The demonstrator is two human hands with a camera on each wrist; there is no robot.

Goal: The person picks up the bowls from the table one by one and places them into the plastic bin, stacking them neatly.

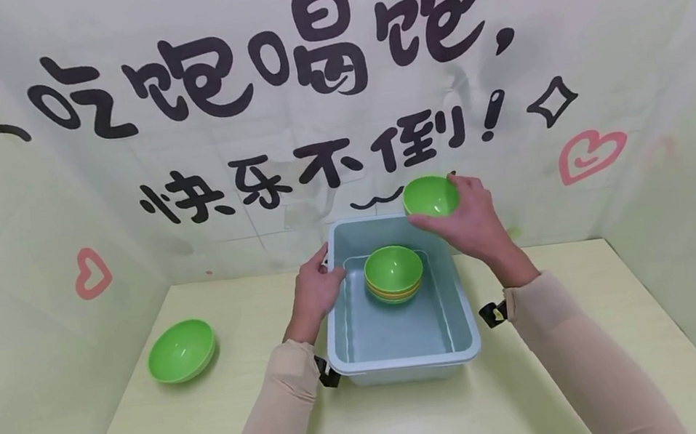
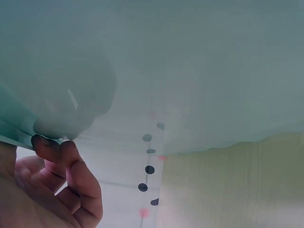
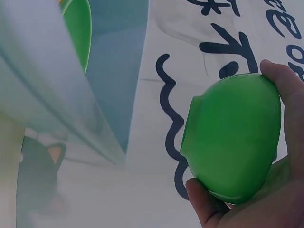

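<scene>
My right hand holds a green bowl over the back right corner of a blue-grey plastic bin. Thumb and fingers grip the bowl from opposite sides, and its rounded outside fills much of the right wrist view. A small stack of nested bowls, green on top with yellow rims below, stands inside the bin. At the bin's left side, my left hand grips the rim, thumb on top. Its curled fingers sit against the outer wall in the left wrist view.
Another green bowl rests on the light wooden table, left of the bin. Behind the table hangs a white backdrop with black lettering, and pale panels stand at both sides.
</scene>
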